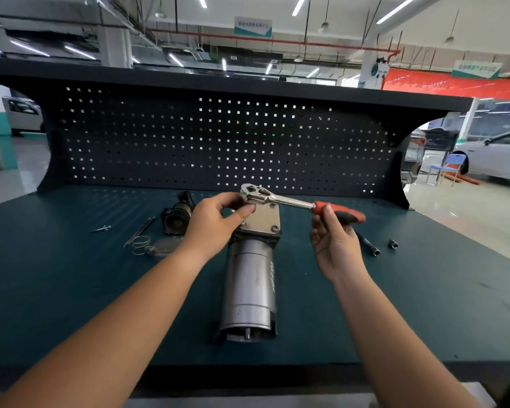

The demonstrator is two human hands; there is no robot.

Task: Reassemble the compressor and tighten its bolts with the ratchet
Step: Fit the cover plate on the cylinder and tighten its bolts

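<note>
- One dark teal workbench top [71, 290], backed by a black perforated panel [189, 136], stands in a strip-lit workshop hall; white car [501, 154] far right.
- Grey cylindrical metal compressor [248, 284] lies mid-bench.
- Chrome ratchet with red-black handle [280, 200] hovers over its plate: left hand [215, 219] pinches the head, right hand [333, 242] grips the handle.
- Black housing part [177, 216], wire spring [140, 244] left; small dark sockets [393, 243] right.

A dark green worktop [71, 290] is backed by a black pegboard [159, 142] with square holes, topped by a flat black shelf [218, 81]. Beyond it on the right stand a white car [501, 154] and, near it, a blue chair [451, 164], with a red banner [454, 83] higher up behind. 2 green-and-white signs [253, 26] hang from the ceiling among long strip lights [299, 4], and a grey vehicle [21, 113] shows at the far left
</note>
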